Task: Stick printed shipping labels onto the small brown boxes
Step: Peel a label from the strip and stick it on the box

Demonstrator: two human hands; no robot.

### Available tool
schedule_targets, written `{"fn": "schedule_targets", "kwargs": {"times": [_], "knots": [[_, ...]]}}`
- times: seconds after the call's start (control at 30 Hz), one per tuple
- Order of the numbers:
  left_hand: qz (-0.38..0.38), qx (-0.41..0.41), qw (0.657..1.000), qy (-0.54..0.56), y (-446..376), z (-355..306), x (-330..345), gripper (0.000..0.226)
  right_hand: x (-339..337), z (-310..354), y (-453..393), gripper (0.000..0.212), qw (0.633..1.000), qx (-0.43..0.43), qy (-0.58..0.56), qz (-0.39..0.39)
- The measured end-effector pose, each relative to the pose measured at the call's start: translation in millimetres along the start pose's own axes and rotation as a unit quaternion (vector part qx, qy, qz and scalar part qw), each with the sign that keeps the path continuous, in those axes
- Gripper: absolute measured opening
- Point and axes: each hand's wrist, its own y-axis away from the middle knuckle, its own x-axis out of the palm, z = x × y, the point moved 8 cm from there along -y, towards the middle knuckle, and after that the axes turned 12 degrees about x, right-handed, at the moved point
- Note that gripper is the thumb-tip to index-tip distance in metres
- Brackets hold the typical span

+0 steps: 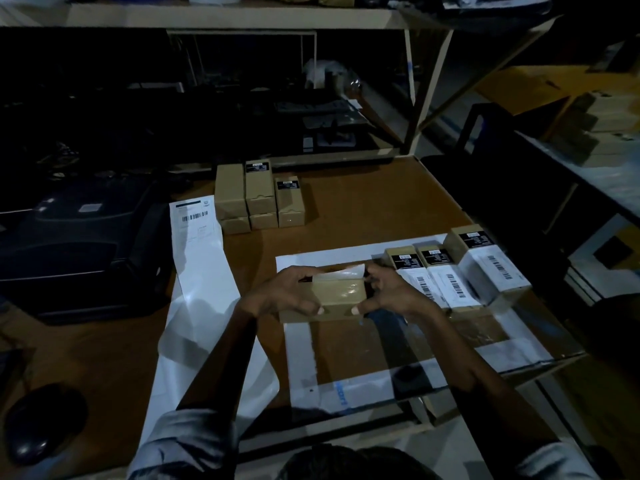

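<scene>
Your left hand (pixel 294 292) and right hand (pixel 388 289) gripped the box (pixel 337 296) near the table's (pixel 363 202) right edge, where its half-stuck label (pixel 341 273) could crease.

Both my forearms reach fwd, sleeves rolled; left hand (pixel 289 291) & right hand (pixel 388 289) curl inward, thumbs low, fingertips facing.
</scene>
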Motion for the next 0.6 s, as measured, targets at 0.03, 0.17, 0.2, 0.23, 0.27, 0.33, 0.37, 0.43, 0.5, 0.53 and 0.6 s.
{"fn": "schedule_targets", "kwargs": {"times": [0.03, 0.17, 0.2, 0.23, 0.27, 0.33, 0.37, 0.43, 0.5, 0.53, 0.6], "knots": [[0.010, -0.002, 1.000, -0.002, -0.8, -0.1, 0.1, 0.063, 0.2, -1.7, -1.1, 0.072, 1.000, 0.004, -0.002, 0.003], [0.064, 0.024, 0.998, -0.009, -1.9, -8.2, 4.0, 0.064, -0.8, -7.1, -4.8, 0.065, 1.000, -0.004, -0.001, 0.006], [0.071, 0.030, 0.997, -0.004, -1.9, -9.8, 4.4, 0.064, -1.8, -7.0, -5.6, 0.065, 1.000, -0.013, 0.005, 0.003], [0.073, 0.032, 0.997, -0.004, -2.1, -10.1, 4.6, 0.064, -2.4, -6.3, -5.6, 0.066, 1.000, -0.023, 0.014, 0.000], [0.072, 0.035, 0.997, -0.004, -2.2, -10.8, 4.5, 0.063, -2.2, -5.4, -5.4, 0.067, 0.999, -0.033, 0.025, -0.002], [0.070, 0.038, 0.997, 0.001, -2.1, -11.0, 4.6, 0.061, -0.7, -4.8, -4.1, 0.068, 0.998, -0.047, 0.039, 0.007], [0.068, 0.038, 0.997, 0.003, -2.2, -10.1, 4.4, 0.060, 0.1, -5.4, -3.3, 0.069, 0.998, -0.051, 0.038, 0.013], [0.066, 0.037, 0.997, 0.006, -1.3, -7.5, 5.0, 0.059, 0.1, -7.8, -2.6, 0.068, 0.998, -0.057, 0.030, 0.012], [0.064, 0.041, 0.997, -0.001, -0.1, -5.7, 5.5, 0.058, -0.7, -9.9, -2.0, 0.069, 0.997, -0.067, 0.034, 0.003], [0.063, 0.042, 0.997, -0.007, 0.5, -4.8, 5.8, 0.058, -0.6, -10.8, -1.5, 0.070, 0.996, -0.072, 0.046, -0.003], [0.061, 0.049, 0.997, -0.017, 1.0, -4.9, 6.3, 0.057, 0.8, -13.0, -0.6, 0.070, 0.995, -0.073, 0.064, -0.007]]}}
